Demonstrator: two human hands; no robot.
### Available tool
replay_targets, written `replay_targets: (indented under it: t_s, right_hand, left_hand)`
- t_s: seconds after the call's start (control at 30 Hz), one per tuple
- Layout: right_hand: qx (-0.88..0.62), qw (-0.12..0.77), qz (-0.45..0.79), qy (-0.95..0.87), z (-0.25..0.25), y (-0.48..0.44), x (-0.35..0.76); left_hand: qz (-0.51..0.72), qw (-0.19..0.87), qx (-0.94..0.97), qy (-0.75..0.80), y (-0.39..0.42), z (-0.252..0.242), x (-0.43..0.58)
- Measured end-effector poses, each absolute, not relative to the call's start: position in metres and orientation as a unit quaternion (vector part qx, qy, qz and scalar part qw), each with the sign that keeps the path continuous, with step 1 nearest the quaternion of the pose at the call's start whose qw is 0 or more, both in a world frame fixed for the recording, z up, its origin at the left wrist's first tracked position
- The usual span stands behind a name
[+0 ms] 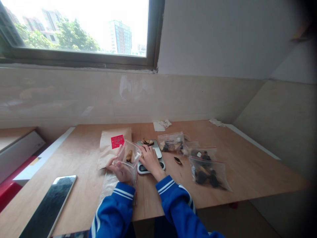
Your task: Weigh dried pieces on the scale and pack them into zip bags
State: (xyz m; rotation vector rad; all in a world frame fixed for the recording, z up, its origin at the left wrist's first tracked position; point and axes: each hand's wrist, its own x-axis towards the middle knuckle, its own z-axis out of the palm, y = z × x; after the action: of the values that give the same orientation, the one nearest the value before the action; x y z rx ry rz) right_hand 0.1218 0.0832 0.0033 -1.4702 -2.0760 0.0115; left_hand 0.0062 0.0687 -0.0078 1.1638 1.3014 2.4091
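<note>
My left hand (120, 169) is closed on a small clear zip bag (131, 148), which holds a brown dried piece (129, 156). Over the front of a white kitchen scale (156, 148) reaches my right hand (150, 160), its fingers bent beside the bag's right edge. What lies under those fingertips is mostly hidden; a bit of brown shows there. Several dark-edged dried slices (147, 141) rest at the back of the scale's plate. To the right of the scale, a single dried slice (177, 161) lies on the table.
Filled zip bags (209, 175) lie on the right of the wooden table (153, 211). A brown paper bag (104, 145) with a red label and a clear plastic bag (109, 188) are at left. A phone (49, 208) lies front left; crumpled tissue (165, 124) sits at the back.
</note>
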Motion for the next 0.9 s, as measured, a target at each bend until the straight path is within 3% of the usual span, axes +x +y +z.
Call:
replay_targets:
  t_s: [0.2,0.33,0.5,0.57,0.67,0.8,0.9]
  right_hand:
    - [-0.495,0.365,0.069,-0.786,-0.004,0.089,0.131]
    - [-0.464,0.491,0.18,-0.715,0.006,0.086,0.13]
    - [-0.442,0.644,0.296,-0.55,0.053,0.067,0.12]
    - [-0.426,0.635,0.324,-0.558,0.071,0.057,0.118]
    - [-0.405,0.547,0.33,-0.654,0.085,0.043,0.118]
    - [-0.451,0.418,0.22,-0.758,0.085,0.035,0.122]
    - [-0.464,0.386,0.188,-0.775,0.083,0.035,0.123]
  left_hand:
    - [0.843,0.079,0.384,0.369,0.068,0.006,0.014]
    - [0.845,0.104,0.408,0.331,0.07,0.003,0.013]
    - [0.826,0.074,0.475,0.296,0.071,-0.002,0.011]
    - [0.818,0.063,0.508,0.263,0.072,-0.003,0.011]
    - [0.817,0.063,0.523,0.234,0.073,-0.003,0.012]
    - [0.824,0.042,0.514,0.235,0.073,-0.003,0.012]
    - [0.822,0.039,0.516,0.236,0.071,-0.003,0.012]
